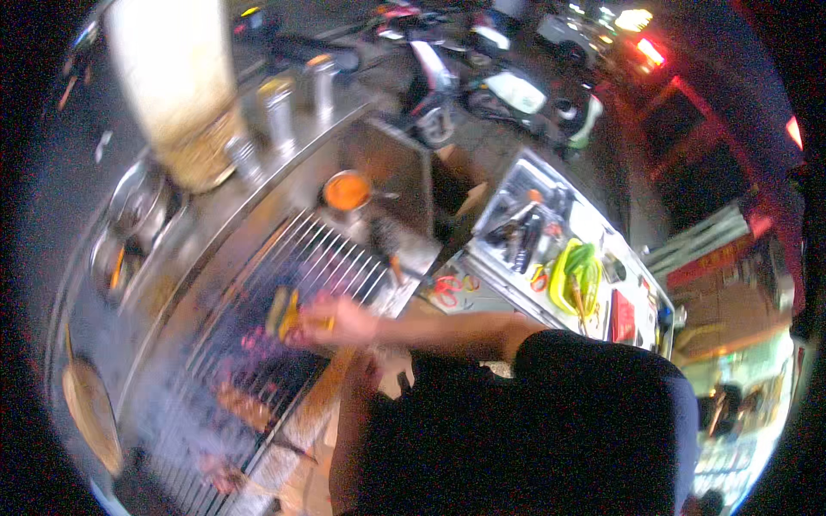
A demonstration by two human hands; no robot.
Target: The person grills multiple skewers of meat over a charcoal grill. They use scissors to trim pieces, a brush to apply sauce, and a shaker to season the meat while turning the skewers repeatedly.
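My right hand (345, 322) is closed around a yellow brush-like tool (284, 315), blurred, above the charcoal grill's wire grate (345, 255). Its pale end points left over the glowing coals. My left forearm comes up from the bottom of the view. My left hand (373, 369) is blurred and partly covered by the right arm, close to a wooden strip (326, 387) along the grill's near side; whether it holds anything is unclear. Browned pieces of meat (245, 407) lie on the grate below, with another piece (222, 476) farther down in smoke.
A pot of orange sauce (347, 191) stands beyond the grate. Shakers (279, 116) and a large pale container (177, 97) line the far ledge. A woven fan (90, 413) lies left. To the right, a side table holds a yellow-green basket (556, 293) of vegetables; red-handled scissors (446, 290) lie nearby.
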